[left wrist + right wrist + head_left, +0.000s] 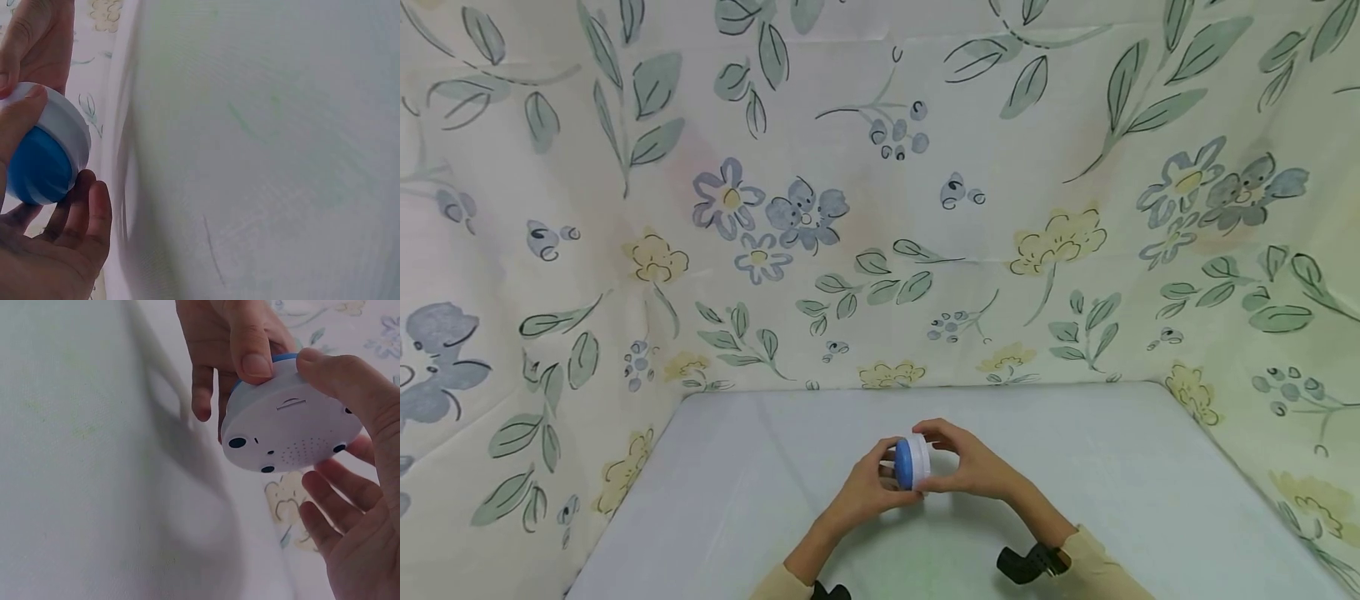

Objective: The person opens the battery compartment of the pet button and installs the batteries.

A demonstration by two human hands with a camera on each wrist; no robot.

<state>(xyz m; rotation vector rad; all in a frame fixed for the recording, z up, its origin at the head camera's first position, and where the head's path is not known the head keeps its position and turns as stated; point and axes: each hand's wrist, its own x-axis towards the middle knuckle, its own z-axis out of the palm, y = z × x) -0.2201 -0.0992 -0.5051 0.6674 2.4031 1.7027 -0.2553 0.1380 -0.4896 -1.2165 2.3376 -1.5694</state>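
A small round device (pixel 913 463), blue on one side and white on the other, is held up on its edge between both hands. My left hand (pixel 863 493) grips it from the blue side, thumb on the white rim and fingers curled under the blue dome (pixel 40 167) in the left wrist view. On the white side, my right hand (pixel 972 468) pinches it between thumb and fingers. The right wrist view shows its white base (pixel 294 428), with dark round feet, a cluster of small holes and a slot near the rim.
A white table (pixel 760 467) spreads below the hands. Floral cloth (pixel 880 208) hangs behind it and along both sides. A black wrist camera (pixel 1030 563) is strapped to the right forearm beside a beige sleeve (pixel 1097 567).
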